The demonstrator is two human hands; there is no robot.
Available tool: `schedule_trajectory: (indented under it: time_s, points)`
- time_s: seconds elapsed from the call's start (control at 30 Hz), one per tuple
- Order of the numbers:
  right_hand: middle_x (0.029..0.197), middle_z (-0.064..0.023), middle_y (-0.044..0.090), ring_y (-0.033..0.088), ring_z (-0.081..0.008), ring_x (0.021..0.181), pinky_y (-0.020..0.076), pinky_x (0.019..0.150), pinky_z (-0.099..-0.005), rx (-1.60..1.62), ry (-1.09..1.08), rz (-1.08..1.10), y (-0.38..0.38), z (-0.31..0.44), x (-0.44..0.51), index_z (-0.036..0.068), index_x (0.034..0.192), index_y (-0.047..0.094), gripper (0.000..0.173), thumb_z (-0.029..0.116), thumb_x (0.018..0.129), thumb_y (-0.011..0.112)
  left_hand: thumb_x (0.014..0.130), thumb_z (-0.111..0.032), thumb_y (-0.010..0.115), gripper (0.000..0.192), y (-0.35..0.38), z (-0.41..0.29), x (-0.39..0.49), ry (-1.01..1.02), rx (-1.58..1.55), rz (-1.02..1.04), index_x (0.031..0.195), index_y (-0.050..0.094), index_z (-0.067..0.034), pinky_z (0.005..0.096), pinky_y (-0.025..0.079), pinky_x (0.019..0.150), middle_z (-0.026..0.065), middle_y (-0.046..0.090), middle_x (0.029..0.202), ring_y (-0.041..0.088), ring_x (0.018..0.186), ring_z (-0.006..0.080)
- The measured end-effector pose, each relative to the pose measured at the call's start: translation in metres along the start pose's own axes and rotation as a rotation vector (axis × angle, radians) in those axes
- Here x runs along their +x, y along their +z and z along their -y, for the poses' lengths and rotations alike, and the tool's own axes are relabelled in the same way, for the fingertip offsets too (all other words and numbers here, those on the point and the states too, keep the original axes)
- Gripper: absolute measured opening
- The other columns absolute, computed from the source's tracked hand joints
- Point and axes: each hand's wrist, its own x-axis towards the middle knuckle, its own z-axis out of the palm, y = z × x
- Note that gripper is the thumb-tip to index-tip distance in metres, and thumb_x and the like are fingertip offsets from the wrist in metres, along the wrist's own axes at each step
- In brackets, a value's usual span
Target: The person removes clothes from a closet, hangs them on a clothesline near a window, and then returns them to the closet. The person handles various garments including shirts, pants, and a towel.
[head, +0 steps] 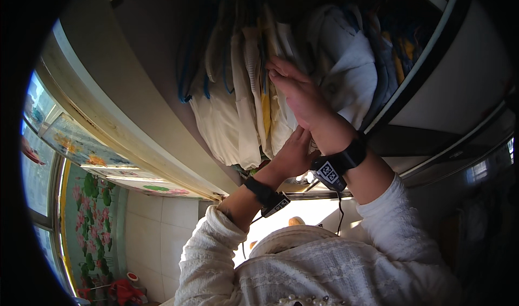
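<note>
Clothes on hangers fill the dark wardrobe in front of me. My right hand (298, 95) is raised before them, fingers stretched out near a pale ribbed garment (251, 59), with no garment seen gripped. Lower down, my left hand (294, 154) is close below the right wrist, by the lower part of the cream clothes; whether it grips cloth is not clear. Left of both hands hangs a cream garment (219, 123), with a blue hanger (184, 97) beside it. A narrow yellow cloth (266, 113) shows between pale garments. To the right hangs a bulky white garment (352, 75).
A pale wardrobe side panel (162, 103) stands at left, and a dark-edged sliding door (438, 83) at right. More dark and yellow clothes (395, 63) hang behind the door's edge. Black devices with cables are strapped to both wrists. A red item (125, 292) lies at lower left.
</note>
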Motion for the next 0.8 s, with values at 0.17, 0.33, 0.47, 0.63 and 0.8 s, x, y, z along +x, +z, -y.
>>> schedule_trajectory:
  time_s: [0.17,0.33,0.47,0.63,0.8]
  points:
    - [0.125,-0.0151,0.056,0.058,-0.0229,0.111,0.0477,0.094,-0.0327,-0.452,-0.12,0.116,0.003,-0.026,0.032,-0.003,0.148,0.026,0.079,0.023,0.088,0.07,0.078,-0.011,0.067,0.07,-0.012,-0.012,-0.009,0.13,-0.14,0.042,0.141,0.039,-0.001,0.0388,0.029,0.114,0.0221,0.038,0.146,0.04,0.134,0.035]
    - [0.12,-0.0222,0.059,0.061,-0.0327,0.106,0.0498,0.09,-0.0396,-1.006,-0.183,-0.223,-0.023,-0.026,0.051,-0.003,0.141,0.036,0.076,0.019,0.076,0.068,0.083,-0.002,0.058,0.043,-0.038,-0.025,-0.015,-0.178,-0.1,-0.271,0.126,0.051,-0.001,0.0368,0.042,0.101,0.0169,0.056,0.123,0.054,0.115,0.031]
    - [0.117,-0.0253,0.061,0.057,-0.0426,0.11,0.0457,0.094,-0.0465,-0.976,-0.345,-0.278,-0.062,-0.015,0.049,0.0,0.128,0.051,0.05,0.012,0.08,0.055,0.083,-0.004,0.058,0.056,-0.079,-0.008,-0.013,-0.203,0.076,-0.973,0.135,0.038,0.004,0.0423,0.04,0.101,0.0217,0.046,0.127,0.05,0.116,0.0362]
    - [0.105,-0.0209,0.066,0.064,-0.0347,0.098,0.0489,0.085,-0.0397,-0.716,-0.23,-0.189,-0.076,-0.016,0.04,-0.003,0.119,0.057,0.043,0.022,0.085,0.062,0.082,-0.005,0.063,0.082,-0.076,0.003,0.018,-0.103,-0.111,-0.553,0.151,0.019,0.0,0.0358,0.026,0.115,0.0239,0.031,0.151,0.03,0.142,0.0326]
    - [0.099,-0.0171,0.067,0.065,-0.0258,0.088,0.0508,0.079,-0.0361,-0.898,-0.141,-0.179,-0.073,-0.018,0.039,-0.003,0.115,0.058,0.046,0.029,0.085,0.069,0.081,-0.006,0.062,0.071,-0.053,-0.001,0.048,0.033,-0.164,-0.448,0.144,0.031,0.001,0.0399,0.031,0.112,0.0244,0.038,0.144,0.038,0.135,0.0372]
